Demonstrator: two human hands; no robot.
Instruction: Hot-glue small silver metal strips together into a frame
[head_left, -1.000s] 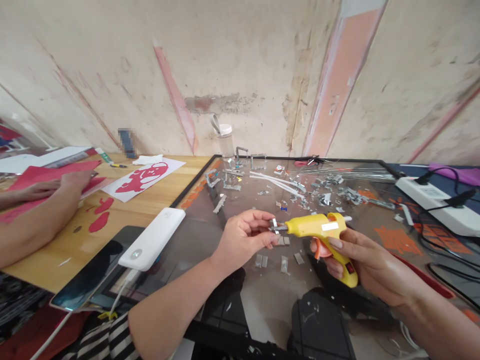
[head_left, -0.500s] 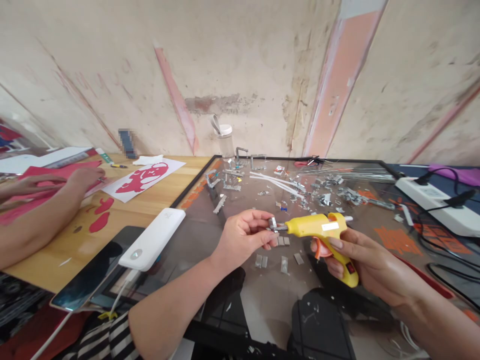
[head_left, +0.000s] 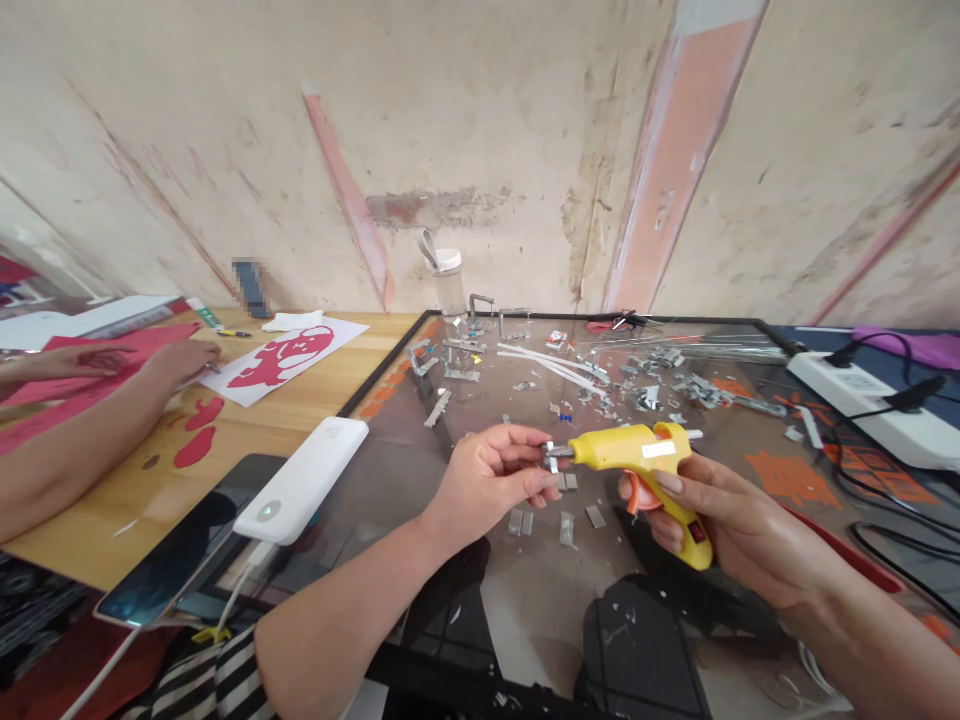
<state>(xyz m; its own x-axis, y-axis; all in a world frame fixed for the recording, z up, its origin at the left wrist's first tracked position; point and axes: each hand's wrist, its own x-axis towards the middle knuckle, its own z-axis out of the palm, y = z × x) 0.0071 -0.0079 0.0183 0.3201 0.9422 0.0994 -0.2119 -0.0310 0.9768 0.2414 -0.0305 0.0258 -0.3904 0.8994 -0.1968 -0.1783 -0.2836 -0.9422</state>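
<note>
Little has moved since the earlier frames: both hands hold as before, and the co-worker's hand (head_left: 176, 357) at far left has slid a bit nearer the white sheet with a red cut-out figure (head_left: 289, 357); the left hand (head_left: 491, 478) pinches a small silver mirror piece (head_left: 551, 453) between thumb and fingertips, held against the metal nozzle of the yellow hot-glue gun (head_left: 637, 462); the right hand (head_left: 716, 525) is wrapped around the gun's grip, one finger lying on the orange trigger; gun and piece hang just above the dark glass-topped table (head_left: 420, 470), at its near middle; flat silver offcuts (head_left: 559, 520) lie on the glass below the hands, more scraps (head_left: 645, 390) are scattered farther back; a white power bank (head_left: 302, 480) rests on a dark tablet (head_left: 176, 560) at near left; a white power strip (head_left: 870, 400) sits at far right; a clear jar with a white lid (head_left: 450, 285) stands by the wall.
</note>
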